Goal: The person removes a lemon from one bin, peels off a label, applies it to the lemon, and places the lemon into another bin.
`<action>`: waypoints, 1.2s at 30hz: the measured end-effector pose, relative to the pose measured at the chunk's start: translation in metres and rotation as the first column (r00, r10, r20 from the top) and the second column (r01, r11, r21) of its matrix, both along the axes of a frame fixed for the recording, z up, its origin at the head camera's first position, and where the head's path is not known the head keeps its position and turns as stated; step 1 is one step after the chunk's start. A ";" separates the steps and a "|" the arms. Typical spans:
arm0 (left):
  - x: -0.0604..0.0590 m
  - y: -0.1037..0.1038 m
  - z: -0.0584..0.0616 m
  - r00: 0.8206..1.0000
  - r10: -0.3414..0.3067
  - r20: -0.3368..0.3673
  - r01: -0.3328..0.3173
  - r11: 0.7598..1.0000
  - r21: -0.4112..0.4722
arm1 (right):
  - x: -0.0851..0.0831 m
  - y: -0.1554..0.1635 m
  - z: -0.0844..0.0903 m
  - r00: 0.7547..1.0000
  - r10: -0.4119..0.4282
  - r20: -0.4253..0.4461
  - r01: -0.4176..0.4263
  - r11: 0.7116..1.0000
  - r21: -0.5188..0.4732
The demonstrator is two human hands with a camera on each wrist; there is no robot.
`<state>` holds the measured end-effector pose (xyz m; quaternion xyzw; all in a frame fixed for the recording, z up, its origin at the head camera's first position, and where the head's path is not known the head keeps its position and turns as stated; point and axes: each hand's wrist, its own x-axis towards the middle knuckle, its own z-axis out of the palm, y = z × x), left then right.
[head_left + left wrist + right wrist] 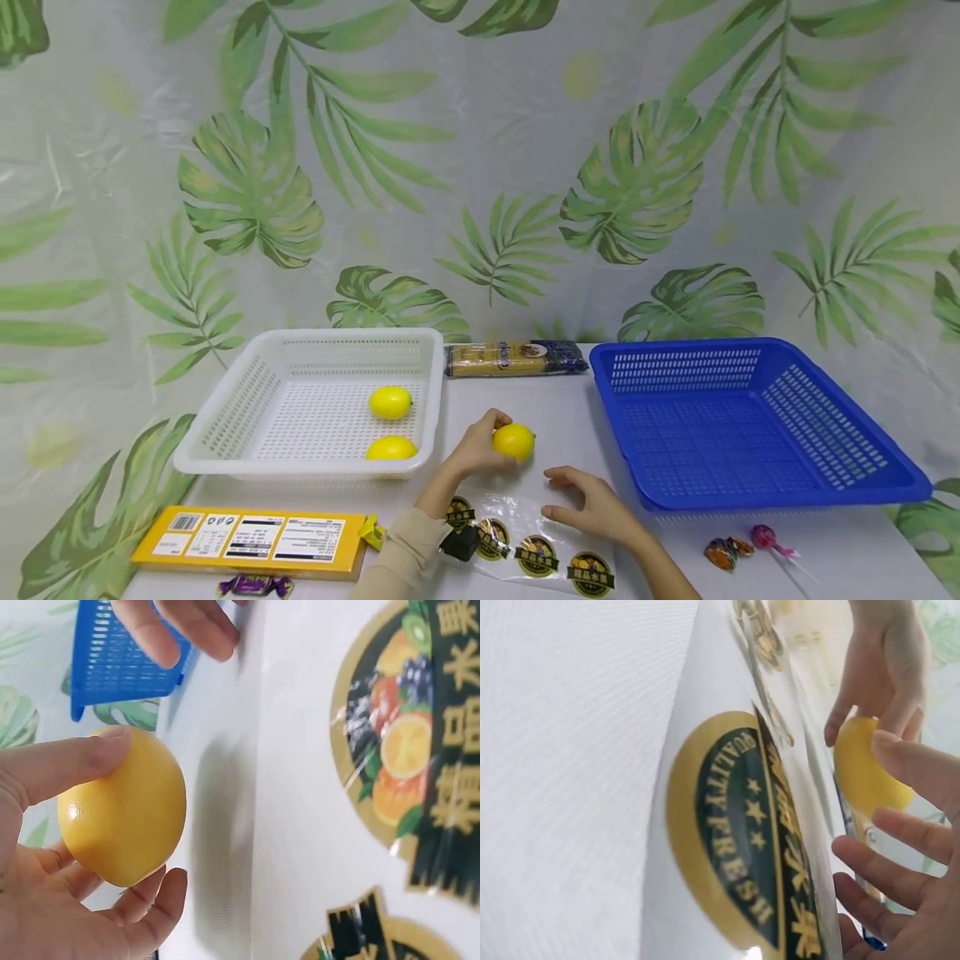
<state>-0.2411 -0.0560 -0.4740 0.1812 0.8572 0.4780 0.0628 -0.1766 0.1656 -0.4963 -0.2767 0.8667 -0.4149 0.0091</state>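
On the clear bag (536,546), "QUALITY FRESH" seals, left hand (474,454) gripping lemon (514,441)

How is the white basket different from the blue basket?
The white basket is white and sits on the left; the blue basket is blue and sits on the right. The white basket holds two lemons; the blue basket holds nothing. The blue basket looks wider and shallower than the white basket. Both are slotted plastic and rest on the table, with the left hand holding a third lemon between them.
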 end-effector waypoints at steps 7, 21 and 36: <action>-0.012 0.004 -0.005 1.000 -0.019 0.013 0.019 1.000 -0.013 | 0.005 0.000 -0.001 0.998 0.018 -0.061 -0.011 0.995 0.104; -0.024 0.011 -0.005 0.999 -0.025 0.044 0.027 0.999 -0.039 | 0.007 0.000 -0.005 0.996 0.011 -0.089 0.001 0.990 0.140; -0.026 0.009 -0.009 0.999 -0.022 0.042 0.024 0.999 -0.042 | 0.009 -0.005 -0.003 0.998 -0.018 -0.064 0.028 0.987 0.157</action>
